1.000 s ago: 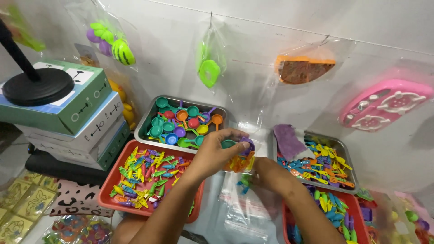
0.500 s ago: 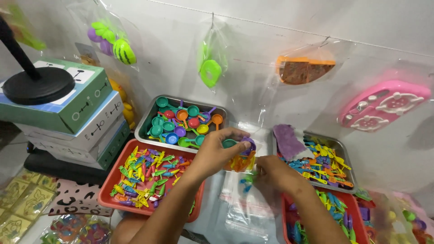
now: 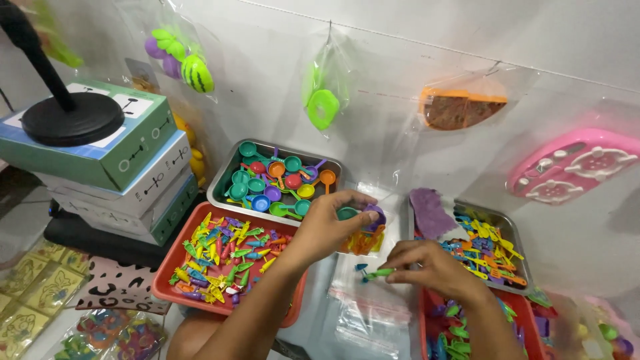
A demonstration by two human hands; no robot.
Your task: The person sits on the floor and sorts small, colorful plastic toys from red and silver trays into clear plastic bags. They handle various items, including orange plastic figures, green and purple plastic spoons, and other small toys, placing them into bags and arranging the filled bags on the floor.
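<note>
Over the toy trays (image 3: 220, 190), the right hand (image 3: 427, 267) has withdrawn pinching a green utensil (image 3: 377, 273).

We see a metal tray (image 3: 223, 181) of small toy pans at the back, and just in front of it a plastic tray (image 3: 167, 283) full of tiny toy pieces. To the left of both stands a stack of boxes (image 3: 127, 183) with a round stand base (image 3: 72, 120) on top. The left hand (image 3: 327, 227) is above the gap between the trays, and the right hand (image 3: 427, 267) is beside it, over flat plastic bags (image 3: 370, 313). Further right lies a second metal tray (image 3: 513, 230), with another plastic tray (image 3: 427, 327) in front of it. Bagged toys (image 3: 323, 100) hang on the wall behind.
</note>
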